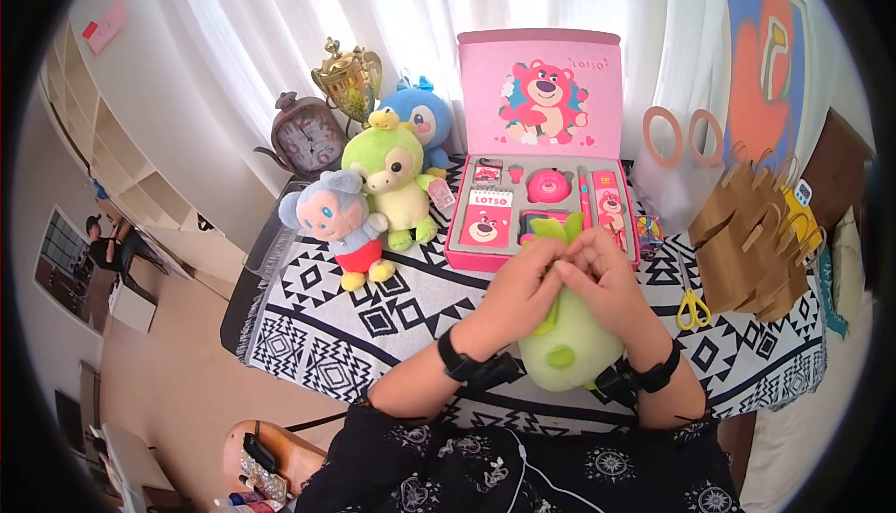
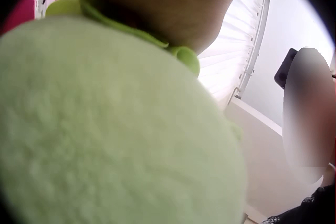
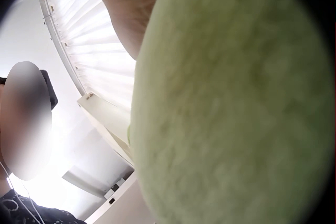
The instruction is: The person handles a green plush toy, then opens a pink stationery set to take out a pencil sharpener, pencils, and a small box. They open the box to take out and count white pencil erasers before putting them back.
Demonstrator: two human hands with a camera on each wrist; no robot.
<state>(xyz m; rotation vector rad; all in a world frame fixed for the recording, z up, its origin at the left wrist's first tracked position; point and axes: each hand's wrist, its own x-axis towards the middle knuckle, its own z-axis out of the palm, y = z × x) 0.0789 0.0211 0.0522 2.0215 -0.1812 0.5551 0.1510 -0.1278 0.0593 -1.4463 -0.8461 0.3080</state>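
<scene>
A light green plush toy (image 1: 583,326) with brighter green leaf-like flaps (image 1: 560,225) is between both hands, close in front of the person's body. My left hand (image 1: 523,284) grips its upper part from the left, fingers curled. From the other side my right hand (image 1: 609,280) holds the same part, and the fingertips of both hands meet there. What the fingertips pinch is hidden behind them. The left wrist view shows the toy's fuzzy body (image 2: 121,124) below a bright green strip (image 2: 126,27). Its pale green side (image 3: 231,103) fills much of the right wrist view.
Behind the hands stands an open pink gift box (image 1: 541,144) with stationery. Left of it sit a grey-blue plush (image 1: 336,214), a green plush (image 1: 387,168) and a blue plush (image 1: 429,121). Yellow-handled scissors (image 1: 693,310) and brown paper bags (image 1: 751,242) lie right.
</scene>
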